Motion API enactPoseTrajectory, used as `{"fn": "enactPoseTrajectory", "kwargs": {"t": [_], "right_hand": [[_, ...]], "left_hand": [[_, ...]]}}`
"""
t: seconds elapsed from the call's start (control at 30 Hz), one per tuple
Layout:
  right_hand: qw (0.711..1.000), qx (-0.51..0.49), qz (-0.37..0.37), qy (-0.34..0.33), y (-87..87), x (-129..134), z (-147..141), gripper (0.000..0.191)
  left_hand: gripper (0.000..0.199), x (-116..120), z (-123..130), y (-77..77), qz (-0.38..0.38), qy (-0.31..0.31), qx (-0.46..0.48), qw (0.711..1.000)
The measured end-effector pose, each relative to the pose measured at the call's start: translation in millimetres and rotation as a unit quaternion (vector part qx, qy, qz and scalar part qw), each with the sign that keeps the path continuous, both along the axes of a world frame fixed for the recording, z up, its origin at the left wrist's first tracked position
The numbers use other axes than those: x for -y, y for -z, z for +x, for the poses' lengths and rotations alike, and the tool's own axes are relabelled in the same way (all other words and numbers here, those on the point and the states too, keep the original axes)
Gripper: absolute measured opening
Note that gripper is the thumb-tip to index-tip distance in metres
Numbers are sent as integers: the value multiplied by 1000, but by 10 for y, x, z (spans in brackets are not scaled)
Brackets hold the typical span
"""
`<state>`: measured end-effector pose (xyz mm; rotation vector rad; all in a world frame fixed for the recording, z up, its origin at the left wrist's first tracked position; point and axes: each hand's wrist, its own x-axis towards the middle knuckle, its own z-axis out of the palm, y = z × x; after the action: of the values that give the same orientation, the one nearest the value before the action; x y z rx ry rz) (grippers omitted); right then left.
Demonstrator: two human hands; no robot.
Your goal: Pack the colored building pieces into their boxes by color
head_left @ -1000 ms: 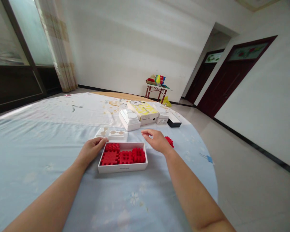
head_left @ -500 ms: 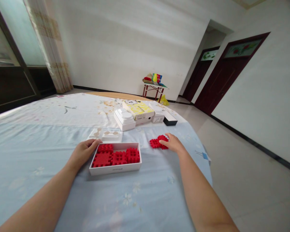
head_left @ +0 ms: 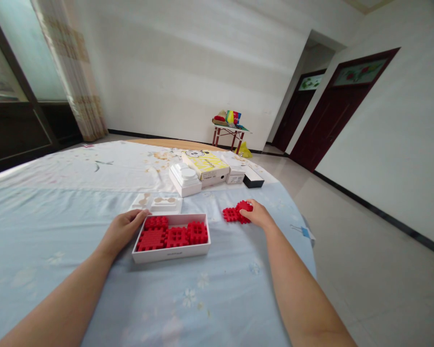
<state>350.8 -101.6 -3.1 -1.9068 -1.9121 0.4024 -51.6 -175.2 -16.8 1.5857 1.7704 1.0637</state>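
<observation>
A shallow white box [head_left: 171,255] on the tablecloth holds several red interlocking plastic blocks [head_left: 152,239], some with window-like openings. At its far left corner, my left hand [head_left: 125,230] grips the rim, with the thumb along the edge and the other fingers partly hidden. To the right of the box, my right hand [head_left: 257,213] pinches a red notched block [head_left: 244,212] between thumb and fingers. This block is tilted and overlaps or touches another red block [head_left: 230,215] lying flat on the cloth.
Behind the box lies a white moulded tray [head_left: 165,204]. Farther back are a stepped white insert box [head_left: 185,179], a yellow-and-white carton [head_left: 207,165], a small white box [head_left: 235,177] and a black-sided box [head_left: 253,180]. A blue clip [head_left: 305,232] sits at the table's right edge.
The view has shifted slightly. The block in my right hand appears a little more tilted; my left hand stays at the box corner.
</observation>
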Motion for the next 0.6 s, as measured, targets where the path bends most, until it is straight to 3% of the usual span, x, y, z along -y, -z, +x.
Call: {"fn": "enactPoseTrajectory", "kwargs": {"t": [0.37,0.6], "right_hand": [[997,-60,53,-19,6,-36,8,71],[992,-48,94,-76,-19,7,-85,57]], "left_hand": [[45,1,24,-9,20,2,-11,1000],[46,12,33,-31,18,6,-10,1000]]}}
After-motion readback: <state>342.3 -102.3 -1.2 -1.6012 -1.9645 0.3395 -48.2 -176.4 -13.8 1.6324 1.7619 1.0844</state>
